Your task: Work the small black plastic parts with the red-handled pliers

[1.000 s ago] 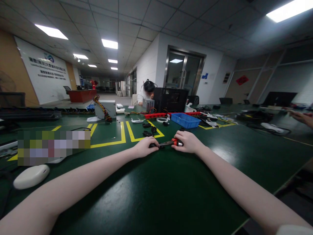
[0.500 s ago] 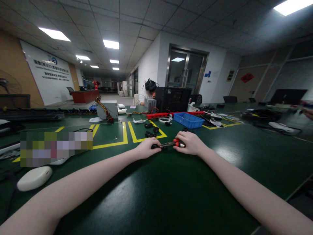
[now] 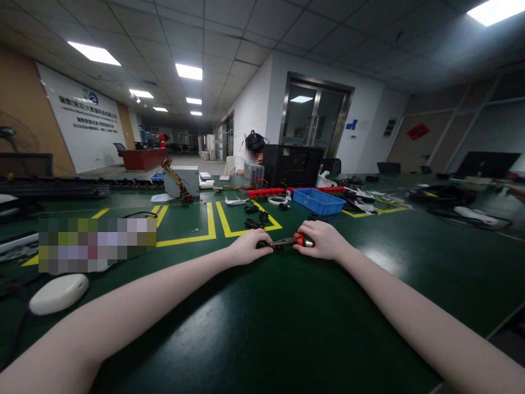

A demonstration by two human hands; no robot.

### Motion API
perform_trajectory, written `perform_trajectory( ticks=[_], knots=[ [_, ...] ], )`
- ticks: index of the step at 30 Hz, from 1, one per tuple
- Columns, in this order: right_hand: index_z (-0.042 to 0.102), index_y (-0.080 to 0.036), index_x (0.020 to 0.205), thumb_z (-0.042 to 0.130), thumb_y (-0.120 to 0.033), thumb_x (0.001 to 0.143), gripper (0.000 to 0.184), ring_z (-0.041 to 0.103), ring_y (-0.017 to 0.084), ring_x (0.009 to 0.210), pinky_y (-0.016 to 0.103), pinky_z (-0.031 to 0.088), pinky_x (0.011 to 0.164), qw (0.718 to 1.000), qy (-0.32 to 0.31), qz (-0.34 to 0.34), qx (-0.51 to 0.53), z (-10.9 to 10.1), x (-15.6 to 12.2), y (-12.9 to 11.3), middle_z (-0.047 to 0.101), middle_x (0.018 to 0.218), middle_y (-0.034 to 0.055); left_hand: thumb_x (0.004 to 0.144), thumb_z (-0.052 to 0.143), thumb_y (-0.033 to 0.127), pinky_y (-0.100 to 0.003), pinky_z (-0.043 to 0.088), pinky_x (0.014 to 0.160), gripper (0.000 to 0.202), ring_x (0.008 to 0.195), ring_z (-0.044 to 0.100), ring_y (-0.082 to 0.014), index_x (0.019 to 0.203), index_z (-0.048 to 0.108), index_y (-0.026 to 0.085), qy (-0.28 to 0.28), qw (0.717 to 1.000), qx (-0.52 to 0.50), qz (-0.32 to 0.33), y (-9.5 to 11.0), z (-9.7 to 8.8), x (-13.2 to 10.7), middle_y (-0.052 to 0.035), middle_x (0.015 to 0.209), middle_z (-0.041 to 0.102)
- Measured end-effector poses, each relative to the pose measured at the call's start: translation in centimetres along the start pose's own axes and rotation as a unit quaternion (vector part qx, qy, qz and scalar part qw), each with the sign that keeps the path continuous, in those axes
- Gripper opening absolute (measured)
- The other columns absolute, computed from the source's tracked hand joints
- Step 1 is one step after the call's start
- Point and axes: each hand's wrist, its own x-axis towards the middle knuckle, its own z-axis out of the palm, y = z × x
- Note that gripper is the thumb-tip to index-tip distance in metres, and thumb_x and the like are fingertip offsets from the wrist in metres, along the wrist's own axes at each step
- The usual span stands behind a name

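Note:
Red-handled pliers (image 3: pixel 301 239) are in my right hand (image 3: pixel 322 239), its fingers wrapped round the grips. The long jaws point left and reach a small black part (image 3: pixel 264 244) pinched in my left hand (image 3: pixel 251 247). Whether the jaws are clamped on that part I cannot tell. Both hands are low over the green table (image 3: pixel 262 317). Just beyond them lie small black pieces (image 3: pixel 255 224) by a yellow tape outline, and a blue tray (image 3: pixel 319 202) sits behind my right hand.
A power supply box (image 3: pixel 182 182) with bundled cables stands at the back left, and a black computer case (image 3: pixel 291 165) at the back centre. A red strip (image 3: pixel 268 192) lies behind the tray. At left is a white rounded device (image 3: pixel 59 294). A person (image 3: pixel 255 145) wearing headgear is beyond the table.
The view has shifted slightly, so the scene sits a little farther right. My hands keep the same hold on the pliers and the small black part.

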Motion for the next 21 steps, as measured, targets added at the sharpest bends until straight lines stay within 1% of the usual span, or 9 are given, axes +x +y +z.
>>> perform_trajectory(
  ticks=[5, 8, 13, 21],
  knots=[
    [0.060, -0.018, 0.085, 0.054, -0.052, 0.083, 0.034, 0.057, 0.019, 0.072, 0.031, 0.038, 0.065, 1.000, 0.009, 0.001, 0.005, 0.20, -0.22, 0.26, 0.061, 0.082, 0.0079, 0.086, 0.062, 0.027, -0.033, 0.046, 0.088, 0.012, 0.095, 0.060, -0.0203, 0.093, 0.067, 0.018, -0.002, 1.000, -0.006, 0.000, -0.09, -0.02, 0.04, -0.0055, 0.099, 0.066],
    [0.060, -0.018, 0.084, 0.054, -0.052, 0.083, 0.035, 0.057, 0.019, 0.071, 0.030, 0.038, 0.064, 1.000, 0.004, 0.002, 0.007, 0.21, -0.24, 0.31, 0.061, 0.080, 0.0076, 0.086, 0.062, 0.026, -0.034, 0.046, 0.089, 0.012, 0.095, 0.060, -0.0204, 0.093, 0.067, 0.018, -0.002, 1.000, -0.004, 0.001, -0.13, -0.03, 0.04, -0.0055, 0.100, 0.066],
    [0.060, -0.017, 0.083, 0.054, -0.052, 0.082, 0.035, 0.056, 0.018, 0.068, 0.030, 0.038, 0.064, 1.000, -0.008, 0.004, -0.003, 0.06, -0.18, 0.09, 0.061, 0.079, 0.0075, 0.086, 0.062, 0.025, -0.034, 0.045, 0.090, 0.011, 0.096, 0.060, -0.0203, 0.092, 0.066, 0.017, 0.000, 1.000, -0.007, 0.006, -0.13, 0.02, 0.04, -0.0061, 0.101, 0.066],
    [0.059, -0.018, 0.081, 0.053, -0.051, 0.083, 0.033, 0.055, 0.018, 0.068, 0.030, 0.037, 0.063, 1.000, -0.004, 0.003, -0.005, 0.07, -0.09, -0.23, 0.060, 0.079, 0.0071, 0.084, 0.063, 0.023, -0.033, 0.047, 0.090, 0.010, 0.096, 0.060, -0.0199, 0.091, 0.066, 0.017, 0.003, 1.000, -0.019, -0.003, 0.22, -0.23, -0.06, -0.0065, 0.101, 0.064]
  ],
)
